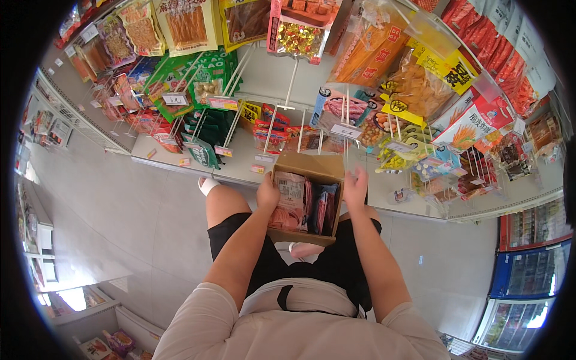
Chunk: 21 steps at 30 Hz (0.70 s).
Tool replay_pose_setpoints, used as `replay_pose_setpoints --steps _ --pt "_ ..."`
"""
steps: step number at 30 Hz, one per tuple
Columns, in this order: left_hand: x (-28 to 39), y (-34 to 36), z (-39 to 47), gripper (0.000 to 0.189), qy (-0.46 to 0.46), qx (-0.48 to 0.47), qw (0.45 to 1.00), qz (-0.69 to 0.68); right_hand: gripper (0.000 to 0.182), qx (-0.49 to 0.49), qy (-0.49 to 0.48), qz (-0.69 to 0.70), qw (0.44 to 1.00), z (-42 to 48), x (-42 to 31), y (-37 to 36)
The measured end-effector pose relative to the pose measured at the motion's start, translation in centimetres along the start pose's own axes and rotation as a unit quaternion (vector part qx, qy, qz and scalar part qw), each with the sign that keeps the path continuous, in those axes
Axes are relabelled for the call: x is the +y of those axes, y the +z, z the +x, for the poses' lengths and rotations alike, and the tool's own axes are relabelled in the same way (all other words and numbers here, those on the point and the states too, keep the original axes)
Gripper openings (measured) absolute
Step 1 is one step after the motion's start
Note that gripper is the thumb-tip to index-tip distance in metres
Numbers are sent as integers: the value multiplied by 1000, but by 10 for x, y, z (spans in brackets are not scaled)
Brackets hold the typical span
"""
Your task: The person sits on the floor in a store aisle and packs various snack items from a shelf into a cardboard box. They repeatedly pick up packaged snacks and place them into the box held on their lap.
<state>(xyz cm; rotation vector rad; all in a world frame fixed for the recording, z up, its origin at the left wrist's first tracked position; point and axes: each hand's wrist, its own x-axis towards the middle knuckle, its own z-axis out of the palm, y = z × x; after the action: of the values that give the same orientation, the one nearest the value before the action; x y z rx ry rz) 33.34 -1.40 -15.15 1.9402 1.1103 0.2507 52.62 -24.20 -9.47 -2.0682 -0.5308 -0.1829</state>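
An opened cardboard box (310, 164) rests over my lap with its flaps folded out. Inside stand flat plastic snack packets: pink ones (290, 198) at the left and darker blue-edged ones (327, 204) at the right. My left hand (267, 192) grips the box's left side. Beside the box's upper right corner, my right hand (355, 185) is raised with its fingers apart, slightly blurred, holding nothing visible. Just beyond the box, wire display hooks (290, 90) carry red snack packets (270, 135) low on the shelf unit.
Bagged snacks, such as green packets (209, 76) and a large orange-brown bag (373, 54), hang on projecting hooks with price tags (345, 130). The white bottom shelf (238, 168) curves before my knees. Glass-doored coolers (531, 272) stand at the right; more shelving (40, 225) is at the left.
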Motion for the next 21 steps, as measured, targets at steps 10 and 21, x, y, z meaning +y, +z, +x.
replay_pose_setpoints --steps 10,21 --pt "6 2 1 49 -6 19 1000 -2 91 -40 171 253 951 149 -82 36" --pt "10 0 -1 49 -2 15 1000 9 34 -97 200 255 941 112 -91 29"
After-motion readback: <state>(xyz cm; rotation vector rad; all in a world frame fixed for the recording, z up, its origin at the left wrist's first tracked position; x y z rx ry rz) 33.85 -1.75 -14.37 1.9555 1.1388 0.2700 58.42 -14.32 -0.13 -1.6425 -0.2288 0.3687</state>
